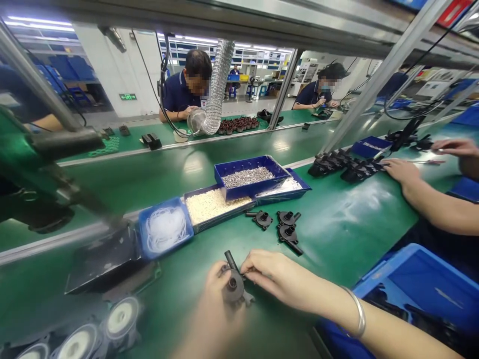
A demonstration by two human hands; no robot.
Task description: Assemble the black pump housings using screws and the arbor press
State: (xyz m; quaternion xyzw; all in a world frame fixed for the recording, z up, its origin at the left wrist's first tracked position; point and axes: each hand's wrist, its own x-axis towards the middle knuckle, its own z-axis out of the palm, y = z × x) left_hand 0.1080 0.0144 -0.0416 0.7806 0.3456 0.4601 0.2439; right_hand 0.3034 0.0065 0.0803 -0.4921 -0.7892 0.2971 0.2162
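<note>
My left hand (220, 294) is wrapped round a black plastic pump cover (234, 285), with its pipe stub pointing up and away from me. At the right edge of that cover, my right hand (267, 271) is closed in a pinch, thumb and fingertips together. Whatever lies between those fingertips is too small to make out. Beyond my hands, a single black pump cover (261, 219) lies on the green bench, and a touching pair of similar covers (287, 233) lies to its right.
Behind these stand a bin of white rings (166, 229), a tray of cream-coloured small parts (213, 205) and a blue tray of metal pins (247, 177). White-centred round parts (121, 317) sit front left. A blue crate (419, 279) is at right, near a co-worker's hands (404, 172).
</note>
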